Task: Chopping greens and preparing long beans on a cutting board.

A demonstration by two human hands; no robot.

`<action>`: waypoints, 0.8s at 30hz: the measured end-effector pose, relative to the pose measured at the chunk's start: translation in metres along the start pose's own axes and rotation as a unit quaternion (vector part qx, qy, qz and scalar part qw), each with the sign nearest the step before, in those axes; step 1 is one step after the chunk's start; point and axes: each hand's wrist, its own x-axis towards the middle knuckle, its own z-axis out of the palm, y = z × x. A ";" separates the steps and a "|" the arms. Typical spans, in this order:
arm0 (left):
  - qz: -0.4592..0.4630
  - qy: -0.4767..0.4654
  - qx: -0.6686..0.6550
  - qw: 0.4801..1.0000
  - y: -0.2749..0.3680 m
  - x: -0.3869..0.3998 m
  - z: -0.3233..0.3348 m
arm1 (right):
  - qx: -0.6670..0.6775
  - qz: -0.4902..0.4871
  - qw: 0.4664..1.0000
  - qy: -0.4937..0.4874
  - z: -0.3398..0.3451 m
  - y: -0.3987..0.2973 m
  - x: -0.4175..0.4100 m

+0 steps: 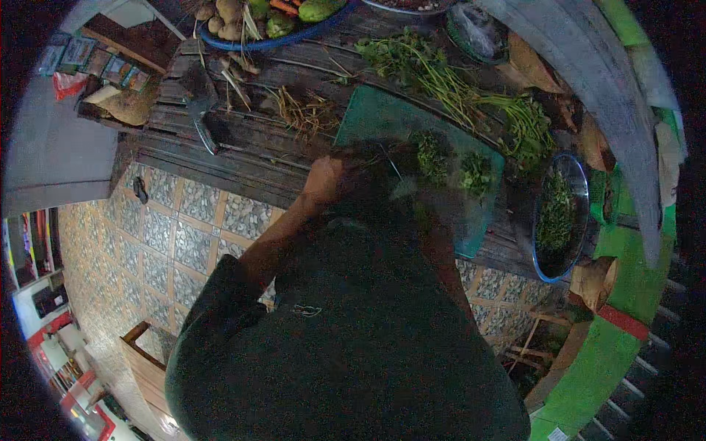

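Note:
A green cutting board lies on the dark slatted wooden table in front of me. My left hand is at the board's near left edge; its fingers disappear into shadow. The right forearm reaches up toward the board, but darkness and my body hide the hand. Between the hands shows a thin bright line, perhaps a blade's edge. Two small piles of chopped green herbs, one pile left of the other pile, rest on the board. Long-stemmed leafy greens lie along its far side.
A blue-rimmed bowl of chopped greens stands right. Cut roots and a curved shiny metal object lie left. At the back, a blue basin holds potatoes, carrots and green vegetables. Seed-packet-like sachets are far left.

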 end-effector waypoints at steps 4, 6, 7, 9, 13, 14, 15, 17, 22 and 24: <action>-0.088 -0.080 -0.058 0.991 0.007 0.005 0.002 | 0.071 -0.025 0.990 -0.119 0.027 0.015 -0.016; -0.055 -0.052 -0.064 0.995 0.010 0.005 0.003 | 0.197 0.030 0.972 -0.128 0.022 0.008 0.001; -0.028 -0.019 -0.068 0.997 0.010 0.003 0.002 | 0.231 0.132 0.942 -0.206 -0.020 -0.014 0.037; 0.005 0.005 -0.051 0.999 -0.003 0.002 0.014 | 0.253 0.235 0.895 -0.283 -0.087 -0.033 0.076; -0.015 0.003 -0.014 1.000 0.003 0.003 0.019 | 0.316 0.324 0.807 -0.379 -0.048 -0.018 0.052; -0.010 0.000 -0.018 1.000 0.011 0.007 0.015 | 0.245 0.290 0.857 -0.349 -0.024 -0.011 0.038; -0.066 -0.016 -0.054 0.996 0.017 0.004 0.007 | 0.249 0.281 0.859 -0.349 -0.027 -0.015 0.046; -0.125 -0.026 -0.094 0.987 0.022 0.001 -0.003 | 0.227 0.301 0.822 -0.426 -0.057 -0.026 0.069; 0.020 0.036 -0.020 0.999 0.004 0.002 0.019 | 0.153 -0.042 0.968 -0.197 0.004 -0.011 0.058; 0.026 0.027 -0.060 0.997 0.016 0.004 0.001 | 0.152 -0.089 0.971 -0.162 0.019 -0.011 0.078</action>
